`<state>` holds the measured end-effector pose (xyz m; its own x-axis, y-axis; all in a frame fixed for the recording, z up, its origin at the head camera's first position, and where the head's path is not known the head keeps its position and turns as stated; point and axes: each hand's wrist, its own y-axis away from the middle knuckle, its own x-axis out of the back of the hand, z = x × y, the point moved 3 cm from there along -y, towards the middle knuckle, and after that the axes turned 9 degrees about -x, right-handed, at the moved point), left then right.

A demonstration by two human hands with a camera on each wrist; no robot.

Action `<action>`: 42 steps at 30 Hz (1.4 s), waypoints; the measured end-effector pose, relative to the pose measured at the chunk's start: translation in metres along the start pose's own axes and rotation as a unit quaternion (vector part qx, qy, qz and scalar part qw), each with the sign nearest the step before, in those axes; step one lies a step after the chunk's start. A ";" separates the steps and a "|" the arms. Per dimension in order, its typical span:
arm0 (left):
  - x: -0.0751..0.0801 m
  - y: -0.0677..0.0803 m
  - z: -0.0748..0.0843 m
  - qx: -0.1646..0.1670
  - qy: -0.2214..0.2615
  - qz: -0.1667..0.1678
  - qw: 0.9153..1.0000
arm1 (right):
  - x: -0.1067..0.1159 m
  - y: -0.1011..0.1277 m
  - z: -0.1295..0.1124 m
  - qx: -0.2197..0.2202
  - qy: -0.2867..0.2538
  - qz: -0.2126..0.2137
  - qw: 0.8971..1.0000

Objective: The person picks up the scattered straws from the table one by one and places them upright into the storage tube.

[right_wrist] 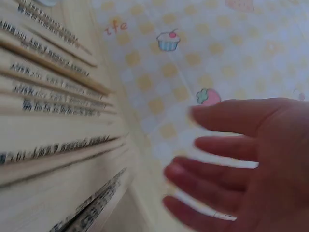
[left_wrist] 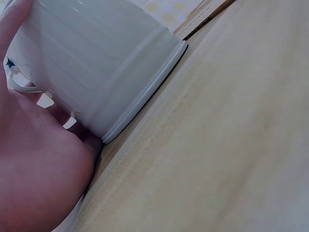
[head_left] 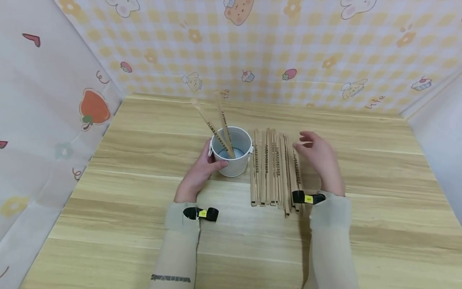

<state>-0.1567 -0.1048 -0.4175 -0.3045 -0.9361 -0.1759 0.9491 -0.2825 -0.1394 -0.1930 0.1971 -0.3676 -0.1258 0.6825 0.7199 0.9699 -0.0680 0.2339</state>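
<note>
A small white bucket point(head_left: 234, 167) stands on the table with two paper-wrapped straws point(head_left: 213, 127) leaning out of it to the upper left. My left hand point(head_left: 197, 176) holds the bucket from its left side, thumb across the front near the rim. In the left wrist view the palm lies close to the bucket wall point(left_wrist: 91, 63), by its base. A row of several paper-wrapped straws point(head_left: 267, 172) lies right of the bucket, printed with dark lettering. Over the far end of the rightmost straw hovers my right hand point(head_left: 319, 154), fingers loosely bent and holding nothing.
The wood-grain table point(head_left: 126, 200) reaches back to a yellow checked cloth wall point(head_left: 267, 52) with cartoon prints. A white printed cloth point(head_left: 43, 112) hangs along the left side. Each wrist wears a black strap with a camera.
</note>
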 end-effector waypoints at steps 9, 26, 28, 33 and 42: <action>-0.001 -0.005 0.009 -0.003 -0.009 -0.002 1.000 | -0.005 -0.010 0.015 -0.035 0.035 -0.074 0.996; 0.008 -0.013 -0.001 -0.015 -0.017 -0.003 1.000 | -0.015 -0.015 0.011 -0.056 0.064 -0.045 0.995; 0.008 -0.011 -0.001 -0.007 -0.021 0.000 1.000 | -0.016 -0.014 0.012 -0.058 0.064 -0.049 0.995; 0.006 -0.003 -0.004 0.013 -0.028 0.010 0.999 | -0.017 -0.011 0.018 -0.067 0.063 -0.045 0.995; 0.004 0.005 -0.010 0.023 -0.036 0.014 0.999 | -0.009 -0.001 0.026 -0.071 0.051 0.001 0.996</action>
<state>-0.1535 -0.1076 -0.4285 -0.2725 -0.9561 -0.1074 0.9604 -0.2636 -0.0904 -0.1870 0.2100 -0.3913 -0.1516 0.6045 0.7820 0.9321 -0.1759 0.3167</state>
